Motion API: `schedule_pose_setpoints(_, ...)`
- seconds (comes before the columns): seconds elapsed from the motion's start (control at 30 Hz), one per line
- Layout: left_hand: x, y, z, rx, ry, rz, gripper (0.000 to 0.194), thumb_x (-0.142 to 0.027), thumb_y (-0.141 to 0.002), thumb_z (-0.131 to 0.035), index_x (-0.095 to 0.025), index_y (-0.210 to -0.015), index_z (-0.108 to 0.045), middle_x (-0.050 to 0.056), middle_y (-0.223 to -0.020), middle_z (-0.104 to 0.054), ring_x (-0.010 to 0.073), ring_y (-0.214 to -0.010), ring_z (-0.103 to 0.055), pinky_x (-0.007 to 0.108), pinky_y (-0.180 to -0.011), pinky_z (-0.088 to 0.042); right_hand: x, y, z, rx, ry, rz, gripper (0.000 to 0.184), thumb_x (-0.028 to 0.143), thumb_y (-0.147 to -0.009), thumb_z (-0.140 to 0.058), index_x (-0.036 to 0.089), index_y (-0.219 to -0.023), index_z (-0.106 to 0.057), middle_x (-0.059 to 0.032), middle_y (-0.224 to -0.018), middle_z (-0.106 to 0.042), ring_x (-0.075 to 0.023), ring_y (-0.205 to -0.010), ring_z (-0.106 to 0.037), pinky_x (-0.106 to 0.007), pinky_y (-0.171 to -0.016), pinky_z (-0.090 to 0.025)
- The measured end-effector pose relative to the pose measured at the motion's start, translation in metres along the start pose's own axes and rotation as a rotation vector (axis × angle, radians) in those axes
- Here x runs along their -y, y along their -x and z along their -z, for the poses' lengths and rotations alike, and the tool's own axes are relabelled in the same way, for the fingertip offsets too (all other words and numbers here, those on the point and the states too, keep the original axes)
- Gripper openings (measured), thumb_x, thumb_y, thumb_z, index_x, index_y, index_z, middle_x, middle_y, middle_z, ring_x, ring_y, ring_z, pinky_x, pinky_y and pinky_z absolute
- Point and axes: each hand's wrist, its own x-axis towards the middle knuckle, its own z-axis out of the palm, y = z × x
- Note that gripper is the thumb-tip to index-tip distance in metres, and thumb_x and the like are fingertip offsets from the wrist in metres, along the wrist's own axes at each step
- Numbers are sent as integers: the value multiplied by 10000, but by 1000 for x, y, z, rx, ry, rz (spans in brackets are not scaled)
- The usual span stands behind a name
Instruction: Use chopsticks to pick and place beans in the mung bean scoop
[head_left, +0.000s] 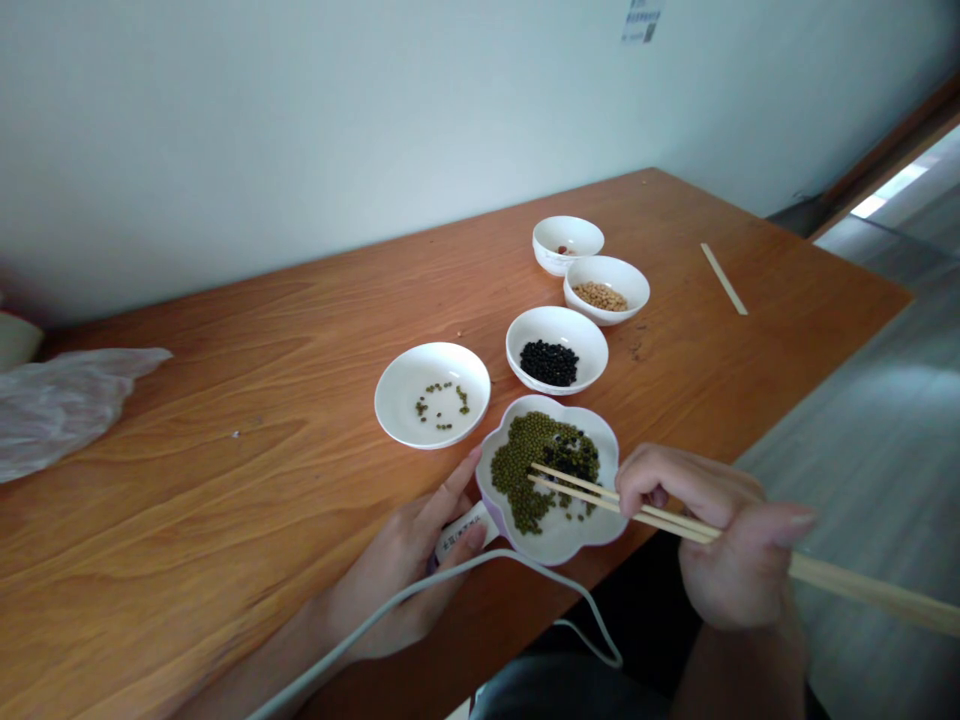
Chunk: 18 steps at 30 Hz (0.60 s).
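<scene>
White inside and lilac outside, the flower-shaped dish (559, 550) is right before you in the head view, at the near edge of the desk (300, 480). Your left grip (412, 555) is closed on its labelled handle (461, 535), thumb on top, while a pale cable (450, 572) crosses in front of that hand. Your right grip (739, 575) is clamped on the chopsticks (592, 499), whose tips stand slightly apart over the contents; you cannot tell whether anything is caught between them. Green beans (517, 465) fill the dish's left side, and black beans (576, 458) mix with them toward the right.

Just beyond are the bowl with a few green beans (397, 395), the bowl of black beans (555, 325), the bowl of tan beans (624, 275) and the rearmost bowl (566, 228), holding a few reddish bits.

You appear to be at the picking step, sorting bean from bean. Your next move calls for a steady dish and for bringing the tips together squarely on one bean, since smooth ones can slip.
</scene>
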Motion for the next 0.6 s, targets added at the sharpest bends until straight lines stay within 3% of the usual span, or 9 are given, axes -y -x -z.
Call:
schedule_pose_setpoints(0.17, -1, 0, 1, -9, -15, -20, 728, -328, -1161, -453, -359, -1767, -51, 47, -1212, -788, 217, -1047, -767, 383, -957, -633, -2, -2, -1, 4, 13, 21, 948, 899, -967, -29, 219, -731, -646, -49, -719, -678, -193, -630, -614, -338, -586, -398)
schedule_pose_setpoints(0.6, -2, 0, 1, -16, -33, -1, 721, -351, -1161, -449, -333, -1772, -67, 57, -1151, -789, 216, -972, -765, 364, -935, -635, 5, -3, -3, -71, 68, 55, 952, 850, -1000, -11, 211, -675, -636, -62, -677, -692, -188, -594, -625, -335, -559, -407)
